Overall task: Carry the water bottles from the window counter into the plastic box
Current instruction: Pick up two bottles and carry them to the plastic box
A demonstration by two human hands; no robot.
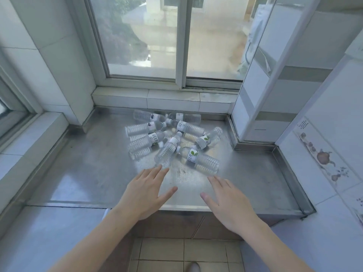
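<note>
Several clear water bottles with white labels lie on their sides in a loose pile on the steel window counter (88, 173). The nearest two are a bottle (168, 151) pointing toward me and a bottle (200, 160) to its right. My left hand (146, 193) hovers open over the counter's front part, its fingertips just short of the first bottle. My right hand (227, 201) is open too, fingertips a little below the second bottle. Neither hand holds anything. No plastic box is in view.
A tiled sill (167, 97) and a sliding window (176, 36) close off the back. Tiled walls stand at the left (49, 55) and right (324, 134), with a white pillar (265, 95) at the counter's back right corner. Tiled floor (176, 254) lies below the counter's front edge.
</note>
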